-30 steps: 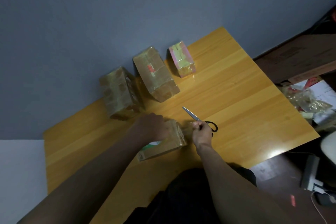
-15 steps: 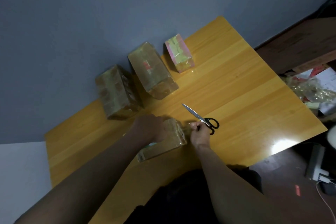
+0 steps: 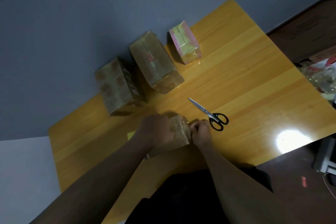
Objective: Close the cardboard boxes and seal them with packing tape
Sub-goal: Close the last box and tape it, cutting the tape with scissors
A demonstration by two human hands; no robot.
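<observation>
Hands (image 3: 160, 131) gripping taped box (image 3: 180, 131), three sealed boxes (image 3: 154, 62) behind

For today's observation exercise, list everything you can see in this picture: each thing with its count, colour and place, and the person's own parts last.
Tape-wrapped brown cardboard boxes at the wall: 2, brown, far left and middle of the table.
Tape-wrapped pink and yellow box: 1, far side, right of the brown ones.
Small taped brown box: 1, near edge, between the hands.
Black-handled steel scissors: 1, flat on the table, right of the small box.
Glossy orange wooden table: 1, against the grey wall.
Left hand: grips the small box from above.
Right hand: fingers curled at the box's right end; what it pinches is unclear.
</observation>
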